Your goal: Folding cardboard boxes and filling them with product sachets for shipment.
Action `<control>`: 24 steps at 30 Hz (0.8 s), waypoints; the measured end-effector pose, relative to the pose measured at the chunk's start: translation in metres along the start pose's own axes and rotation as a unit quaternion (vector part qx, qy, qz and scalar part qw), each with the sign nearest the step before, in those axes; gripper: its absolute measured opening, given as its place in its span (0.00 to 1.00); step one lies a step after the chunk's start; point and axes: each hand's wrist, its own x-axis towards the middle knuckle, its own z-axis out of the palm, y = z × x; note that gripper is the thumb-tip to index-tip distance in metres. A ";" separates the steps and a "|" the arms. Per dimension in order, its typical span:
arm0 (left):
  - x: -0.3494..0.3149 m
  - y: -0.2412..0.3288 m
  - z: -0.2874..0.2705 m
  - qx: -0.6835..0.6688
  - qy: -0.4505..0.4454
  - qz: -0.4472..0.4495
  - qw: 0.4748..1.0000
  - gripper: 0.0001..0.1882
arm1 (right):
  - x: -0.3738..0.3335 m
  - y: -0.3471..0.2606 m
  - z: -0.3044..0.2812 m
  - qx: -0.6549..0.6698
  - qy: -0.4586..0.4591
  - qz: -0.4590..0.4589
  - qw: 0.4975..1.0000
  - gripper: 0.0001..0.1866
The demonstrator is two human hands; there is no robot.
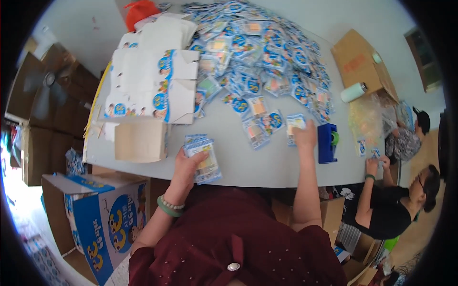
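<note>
Left fingers around stacked packets, pile beyond

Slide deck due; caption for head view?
Left hand holding packets, right hand at another packet near a blue tape dispenser.

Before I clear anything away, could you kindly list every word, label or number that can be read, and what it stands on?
I won't copy wording, only locate it.
Blue-and-white carton: large lettering.
Flat white cardboard: lettering in blue ovals.
Brown carton: reddish print, blurred.
Packet pile and packets in the left hand: too small.
</note>
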 end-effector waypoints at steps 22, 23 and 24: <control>-0.086 0.076 -0.011 -0.068 -0.034 0.109 0.991 0.37 | -0.202 -0.239 -0.048 0.562 -0.317 -0.212 0.734 0.27; -0.094 0.089 -0.020 -0.065 -0.008 0.121 0.991 0.35 | -0.199 -0.252 -0.059 0.553 -0.343 -0.276 0.707 0.27; -0.103 0.106 -0.027 -0.048 0.013 0.141 0.989 0.29 | -0.192 -0.264 -0.067 0.556 -0.342 -0.276 0.705 0.27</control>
